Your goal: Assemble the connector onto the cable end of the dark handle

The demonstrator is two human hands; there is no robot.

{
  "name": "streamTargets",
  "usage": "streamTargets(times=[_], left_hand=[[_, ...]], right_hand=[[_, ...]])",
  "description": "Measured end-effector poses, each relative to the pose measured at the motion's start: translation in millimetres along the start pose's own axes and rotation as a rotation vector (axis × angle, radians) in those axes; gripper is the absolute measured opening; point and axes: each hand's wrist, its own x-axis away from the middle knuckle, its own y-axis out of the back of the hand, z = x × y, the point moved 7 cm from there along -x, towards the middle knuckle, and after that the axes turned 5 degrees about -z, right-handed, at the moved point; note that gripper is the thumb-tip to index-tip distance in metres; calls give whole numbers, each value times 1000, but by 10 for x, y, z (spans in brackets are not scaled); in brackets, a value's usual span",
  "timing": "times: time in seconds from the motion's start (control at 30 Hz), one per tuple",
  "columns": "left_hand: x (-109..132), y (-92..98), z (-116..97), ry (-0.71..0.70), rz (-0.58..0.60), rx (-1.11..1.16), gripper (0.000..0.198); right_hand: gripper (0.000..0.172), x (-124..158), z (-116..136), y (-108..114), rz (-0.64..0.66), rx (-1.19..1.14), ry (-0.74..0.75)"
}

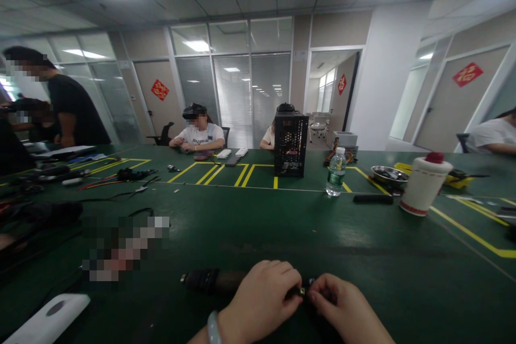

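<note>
Low in the view, my left hand [264,295], with a pale bracelet at its wrist, is closed around a small dark piece with a shiny metal end [302,292]. My right hand [342,301] is pinched close beside it, fingertips almost touching that end. Whatever the right fingers grip is mostly hidden; a small dark bit shows at their tips. Behind my left hand lies a dark, thick, rod-like tool [209,281] with a ribbed section and a metal tip pointing left. The hand covers its other end.
On the green table [242,226] stand a black computer case [289,145], a water bottle [336,172] and a white cup [425,185]. A metal bowl [389,174] and a black bar [373,199] lie near them. Cables [129,174] spread left. People sit across; another stands left.
</note>
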Motion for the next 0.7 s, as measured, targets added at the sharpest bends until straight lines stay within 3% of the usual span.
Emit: streamTargets(times=[0.7], left_hand=[[4, -97, -10, 22, -30, 22, 12]], right_hand=[[13, -12, 42, -26, 36, 73, 53]])
